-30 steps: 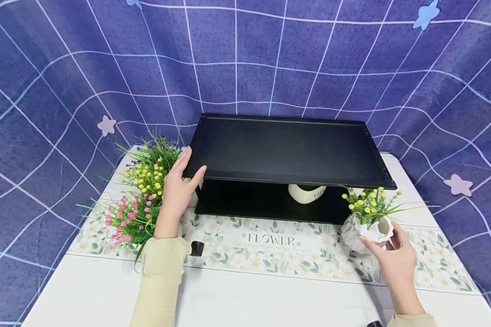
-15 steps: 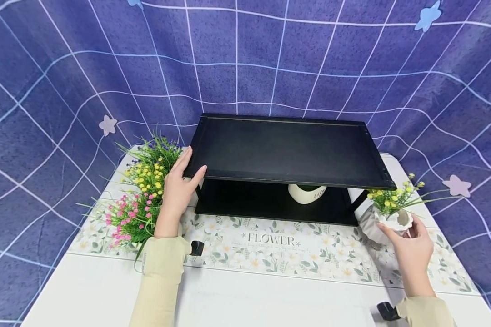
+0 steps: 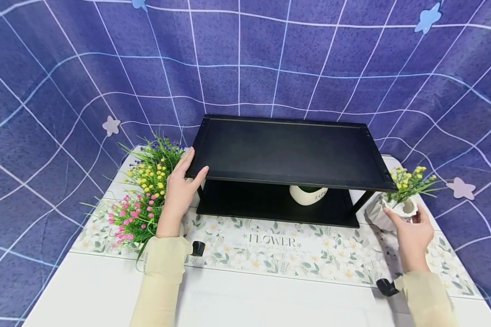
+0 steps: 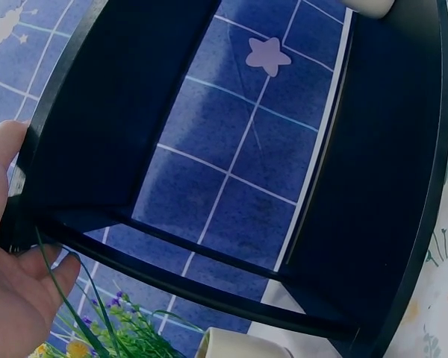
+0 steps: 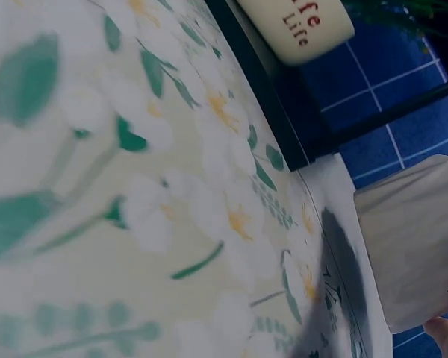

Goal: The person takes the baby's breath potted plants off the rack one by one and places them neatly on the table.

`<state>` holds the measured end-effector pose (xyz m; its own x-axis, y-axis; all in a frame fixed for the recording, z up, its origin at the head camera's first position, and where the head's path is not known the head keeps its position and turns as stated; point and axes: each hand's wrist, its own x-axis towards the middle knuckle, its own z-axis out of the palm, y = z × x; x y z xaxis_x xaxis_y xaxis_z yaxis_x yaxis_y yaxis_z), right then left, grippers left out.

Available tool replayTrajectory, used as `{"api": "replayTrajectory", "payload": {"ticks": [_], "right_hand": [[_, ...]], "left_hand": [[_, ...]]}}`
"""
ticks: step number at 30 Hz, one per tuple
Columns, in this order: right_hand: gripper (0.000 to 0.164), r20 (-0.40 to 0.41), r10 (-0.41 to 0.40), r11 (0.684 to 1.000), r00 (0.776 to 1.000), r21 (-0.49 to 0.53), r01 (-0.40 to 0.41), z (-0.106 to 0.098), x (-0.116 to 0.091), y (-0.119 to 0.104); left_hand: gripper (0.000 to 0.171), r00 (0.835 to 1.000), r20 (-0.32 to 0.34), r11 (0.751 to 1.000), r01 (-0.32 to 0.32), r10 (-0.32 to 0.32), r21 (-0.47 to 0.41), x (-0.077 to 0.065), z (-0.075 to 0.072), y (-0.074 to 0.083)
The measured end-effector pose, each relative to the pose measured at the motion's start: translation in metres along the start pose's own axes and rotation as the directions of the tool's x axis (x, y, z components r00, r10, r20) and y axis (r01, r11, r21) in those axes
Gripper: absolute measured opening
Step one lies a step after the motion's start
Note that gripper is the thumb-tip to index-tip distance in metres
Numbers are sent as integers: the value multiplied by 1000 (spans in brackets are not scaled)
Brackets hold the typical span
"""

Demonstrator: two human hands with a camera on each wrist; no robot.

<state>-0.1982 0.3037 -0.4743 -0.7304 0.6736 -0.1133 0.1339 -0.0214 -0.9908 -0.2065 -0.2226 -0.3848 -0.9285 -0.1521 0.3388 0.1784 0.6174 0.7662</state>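
A black two-tier shelf stands on the table. My left hand holds its upper board at the front left corner, thumb on top and fingers along the side. At the right, my right hand grips the rim of a white flowerpot with yellow flowers. The pot tilts beside the shelf's right end; in the right wrist view its pale side appears off the table, over a shadow. On the lower board sits a cream pot lettered "Life", its top hidden by the upper board.
Left of the shelf stand artificial plants with pink flowers, yellow flowers and purple flowers, close to my left forearm. A floral runner marked "FLOWER" crosses the white table. A blue gridded curtain hangs behind.
My right hand has carried the flowerpot to the right and then farther back, past the shelf's right front corner. The left hand stays at the left corner.
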Motion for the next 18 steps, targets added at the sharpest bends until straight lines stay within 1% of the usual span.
{"api": "replayTrajectory", "payload": {"ticks": [3, 6, 11, 16, 18], "right_hand": [[88, -7, -12, 998, 1000, 67, 13, 4, 9, 0], [89, -4, -12, 997, 1000, 81, 12, 8, 17, 1], [87, -8, -28, 1000, 1000, 5, 28, 15, 27, 5], [84, -18, -59, 994, 998, -90, 57, 20, 33, 10], [83, -24, -63, 994, 998, -92, 61, 22, 34, 12]], "left_hand": [[69, 1000, -3, 1000, 0, 0, -6, 0, 1, 0], [69, 1000, -7, 1000, -5, 5, -6, 0, 1, -1], [68, 1000, -15, 1000, -14, 14, 9, 0, 2, -3], [66, 1000, -19, 1000, -14, 14, 11, 0, 3, -3], [66, 1000, -18, 1000, -17, 17, 10, 0, 3, -3]]}}
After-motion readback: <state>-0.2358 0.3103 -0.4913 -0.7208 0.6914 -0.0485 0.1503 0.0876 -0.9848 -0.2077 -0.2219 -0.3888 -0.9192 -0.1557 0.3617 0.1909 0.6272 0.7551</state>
